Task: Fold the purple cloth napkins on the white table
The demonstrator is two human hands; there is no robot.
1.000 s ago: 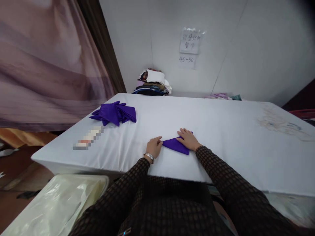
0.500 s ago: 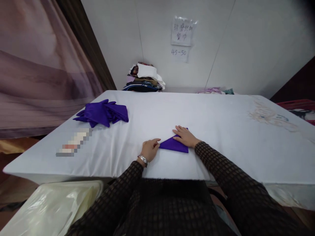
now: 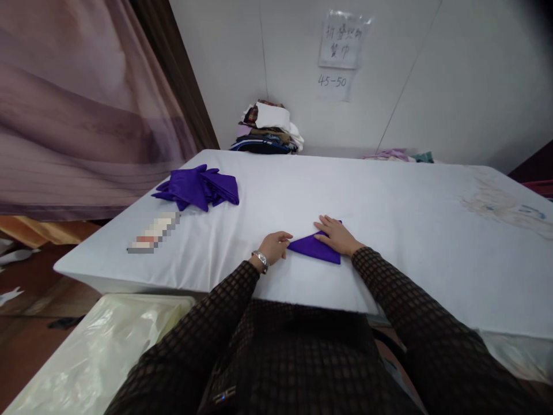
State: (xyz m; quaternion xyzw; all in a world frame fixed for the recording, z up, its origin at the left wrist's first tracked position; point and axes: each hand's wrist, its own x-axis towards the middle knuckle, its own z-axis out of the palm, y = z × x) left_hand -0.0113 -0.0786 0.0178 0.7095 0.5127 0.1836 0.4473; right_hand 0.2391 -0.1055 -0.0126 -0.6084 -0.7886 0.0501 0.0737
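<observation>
A folded purple cloth (image 3: 317, 248) lies flat on the white-covered table (image 3: 410, 253) in front of me, shaped like a narrow triangle with its tip to the left. My right hand (image 3: 337, 235) rests open on the cloth's right part, fingers spread, hiding some of it. At the left tip is my left hand (image 3: 275, 248), its thumb and fingers closed around the cloth's point. A bracelet (image 3: 260, 261) circles my left wrist. Further left on the table sits a loose heap of purple cloths (image 3: 199, 187).
A blurred-out flat object (image 3: 154, 233) lies at the table's left. Folded clothes (image 3: 270, 128) are stacked behind the table's far edge, with more fabric (image 3: 395, 154) to their right. A plastic-covered surface (image 3: 103, 346) stands below the near left edge.
The camera view has shifted, so the table and heap appear further right. Both hands remain at the purple cloth, which keeps its triangular shape.
</observation>
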